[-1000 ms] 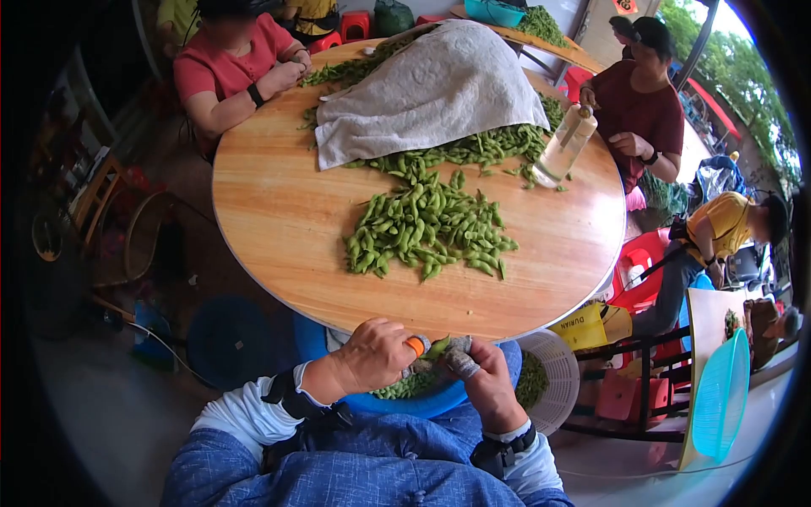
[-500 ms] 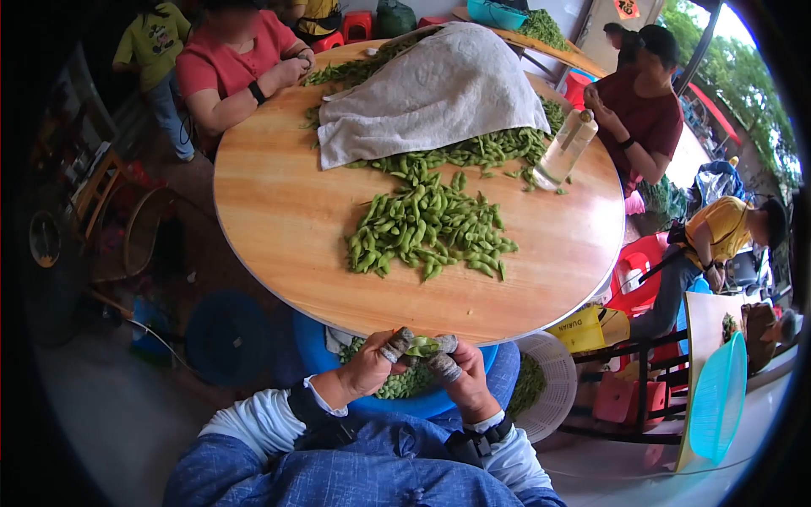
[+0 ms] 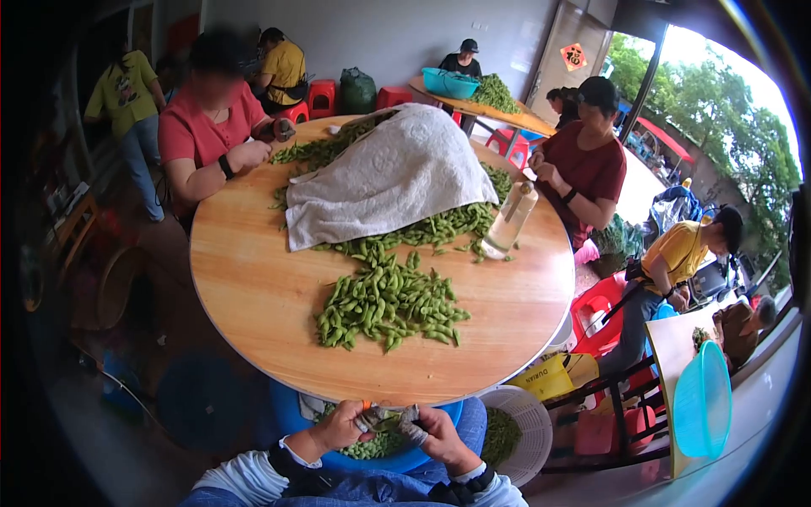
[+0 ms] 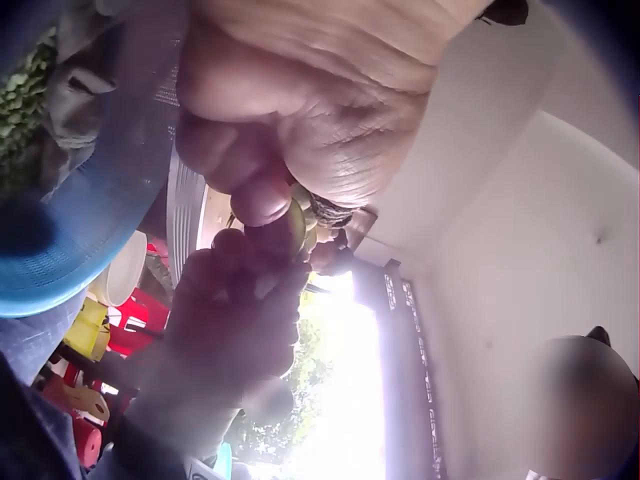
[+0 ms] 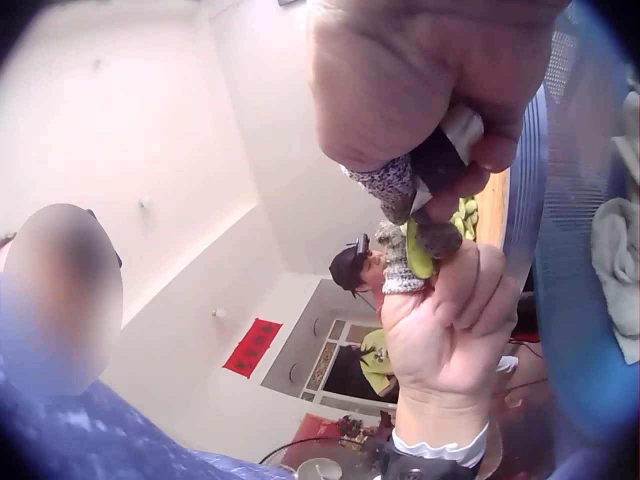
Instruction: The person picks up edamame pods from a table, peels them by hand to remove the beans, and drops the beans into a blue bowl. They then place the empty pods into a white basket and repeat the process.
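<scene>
Both hands meet over a blue basin (image 3: 336, 460) of shelled green beans, just in front of the round table's near edge. The left hand (image 3: 340, 427) curls its fingers round one end of a green pod (image 5: 419, 252); the right hand (image 3: 443, 437) pinches the other end. Grey cloth wraps cover the thumbs and some fingertips. In the right wrist view a dark and silvery piece shows between the right fingers; what it is I cannot tell. A loose pile of pods (image 3: 389, 302) lies on the table (image 3: 253, 313) beyond the hands.
A grey towel (image 3: 393, 173) covers a larger heap of pods, with a clear bottle (image 3: 510, 221) to its right. A white basket (image 3: 534, 435) stands right of the basin. People sit at both sides of the table; a turquoise basket (image 3: 703, 399) is at far right.
The head view has tilted up, so table and hands sit lower and more of the room shows. The hands stay together at the pod, now turned differently between them.
</scene>
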Demonstrator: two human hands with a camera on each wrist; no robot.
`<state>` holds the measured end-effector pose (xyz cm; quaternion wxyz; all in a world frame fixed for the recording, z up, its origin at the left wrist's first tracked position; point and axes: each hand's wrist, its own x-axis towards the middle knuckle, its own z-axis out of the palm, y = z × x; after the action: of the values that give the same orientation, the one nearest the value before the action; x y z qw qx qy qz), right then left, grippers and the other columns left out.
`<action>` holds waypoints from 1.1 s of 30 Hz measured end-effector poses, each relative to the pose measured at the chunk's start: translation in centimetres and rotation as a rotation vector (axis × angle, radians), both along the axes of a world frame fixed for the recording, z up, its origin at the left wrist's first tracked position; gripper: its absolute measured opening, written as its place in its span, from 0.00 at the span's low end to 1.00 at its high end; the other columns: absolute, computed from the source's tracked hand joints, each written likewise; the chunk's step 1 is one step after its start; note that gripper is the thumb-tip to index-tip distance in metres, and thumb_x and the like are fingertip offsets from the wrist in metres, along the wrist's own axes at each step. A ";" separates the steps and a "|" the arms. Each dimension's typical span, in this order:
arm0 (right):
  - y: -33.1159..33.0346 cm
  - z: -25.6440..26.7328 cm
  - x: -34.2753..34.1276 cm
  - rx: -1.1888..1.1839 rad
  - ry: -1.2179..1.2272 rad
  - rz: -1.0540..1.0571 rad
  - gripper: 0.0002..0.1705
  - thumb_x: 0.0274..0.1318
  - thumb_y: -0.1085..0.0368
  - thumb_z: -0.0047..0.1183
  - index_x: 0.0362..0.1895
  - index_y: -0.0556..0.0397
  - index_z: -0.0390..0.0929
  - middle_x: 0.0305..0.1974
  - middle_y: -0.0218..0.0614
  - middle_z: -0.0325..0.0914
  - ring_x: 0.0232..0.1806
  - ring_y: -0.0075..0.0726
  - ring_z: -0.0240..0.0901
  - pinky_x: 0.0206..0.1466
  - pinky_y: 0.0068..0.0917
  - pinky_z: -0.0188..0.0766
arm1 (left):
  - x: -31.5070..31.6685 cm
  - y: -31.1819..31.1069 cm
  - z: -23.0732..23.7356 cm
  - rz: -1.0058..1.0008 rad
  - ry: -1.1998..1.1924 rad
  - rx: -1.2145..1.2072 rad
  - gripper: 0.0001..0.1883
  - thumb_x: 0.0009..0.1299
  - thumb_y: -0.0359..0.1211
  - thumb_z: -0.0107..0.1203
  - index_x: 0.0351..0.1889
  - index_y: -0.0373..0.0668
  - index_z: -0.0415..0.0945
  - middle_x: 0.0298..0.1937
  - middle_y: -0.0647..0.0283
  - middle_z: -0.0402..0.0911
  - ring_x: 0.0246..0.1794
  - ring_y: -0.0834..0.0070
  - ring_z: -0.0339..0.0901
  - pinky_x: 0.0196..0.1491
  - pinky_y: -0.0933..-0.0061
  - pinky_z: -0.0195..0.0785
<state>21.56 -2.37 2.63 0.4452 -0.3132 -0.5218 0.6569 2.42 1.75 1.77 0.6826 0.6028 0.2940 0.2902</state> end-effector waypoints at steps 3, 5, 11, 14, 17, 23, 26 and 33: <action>0.3 -0.4 0.2 -0.147 -0.044 0.006 0.16 0.52 0.65 0.48 0.44 0.60 0.69 0.40 0.28 0.71 0.42 0.20 0.64 0.48 0.21 0.60 | -0.1 -0.3 1.5 -0.100 0.028 -0.005 0.13 0.66 0.39 0.44 0.37 0.39 0.71 0.17 0.74 0.64 0.15 0.88 0.58 0.19 0.85 0.51; 0.2 -0.7 0.1 -0.145 -0.050 0.016 0.16 0.52 0.65 0.47 0.45 0.60 0.68 0.41 0.29 0.71 0.42 0.21 0.64 0.48 0.21 0.59 | 0.3 -0.4 1.6 -0.103 0.118 0.038 0.10 0.66 0.36 0.44 0.27 0.41 0.68 0.14 0.74 0.64 0.15 0.88 0.59 0.19 0.85 0.52; -0.2 -0.6 -0.7 0.077 -0.333 -0.085 0.11 0.45 0.73 0.48 0.37 0.61 0.71 0.33 0.36 0.74 0.36 0.26 0.68 0.41 0.22 0.63 | 0.3 -1.1 0.9 0.015 0.251 -0.091 0.09 0.63 0.32 0.42 0.25 0.38 0.69 0.17 0.71 0.67 0.18 0.86 0.61 0.21 0.83 0.54; 0.0 -0.3 -1.2 0.375 -0.785 -0.120 0.07 0.37 0.76 0.49 0.28 0.61 0.70 0.24 0.43 0.70 0.27 0.39 0.68 0.31 0.27 0.64 | 0.6 -1.5 -1.4 0.096 0.324 0.007 0.07 0.60 0.29 0.41 0.28 0.36 0.70 0.17 0.68 0.67 0.18 0.83 0.62 0.21 0.80 0.55; 0.0 -0.5 -1.9 0.428 -0.809 -0.165 0.06 0.35 0.75 0.50 0.24 0.60 0.68 0.21 0.46 0.67 0.25 0.50 0.66 0.28 0.33 0.63 | 0.5 -1.7 -3.9 0.156 0.380 0.063 0.07 0.57 0.28 0.41 0.30 0.35 0.69 0.16 0.64 0.66 0.16 0.79 0.63 0.20 0.76 0.56; -0.3 -2.9 -2.4 0.349 -0.781 -0.168 0.06 0.37 0.73 0.51 0.22 0.60 0.68 0.20 0.48 0.66 0.22 0.51 0.64 0.26 0.33 0.62 | 0.2 -2.2 -7.0 0.174 0.312 -0.151 0.08 0.57 0.28 0.41 0.29 0.36 0.69 0.16 0.65 0.66 0.17 0.79 0.61 0.20 0.73 0.54; -0.7 -4.4 -2.3 0.308 -0.767 -0.153 0.05 0.40 0.73 0.51 0.24 0.60 0.68 0.19 0.45 0.66 0.21 0.41 0.64 0.25 0.29 0.61 | 0.4 -2.3 -6.8 0.200 0.339 -0.229 0.08 0.57 0.29 0.40 0.28 0.36 0.70 0.16 0.64 0.66 0.18 0.79 0.61 0.22 0.74 0.54; -1.5 -7.6 0.2 0.033 -0.413 -0.291 0.03 0.47 0.75 0.49 0.28 0.62 0.72 0.21 0.29 0.69 0.26 0.19 0.63 0.28 0.19 0.62 | 0.1 -1.5 -8.8 0.002 0.643 0.126 0.14 0.55 0.29 0.42 0.39 0.38 0.70 0.24 0.58 0.72 0.26 0.72 0.70 0.28 0.75 0.61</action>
<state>21.73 -3.86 -4.95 0.4242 -0.5052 -0.5618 0.4992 2.52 0.25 -7.01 0.5160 0.7043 0.4764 0.1034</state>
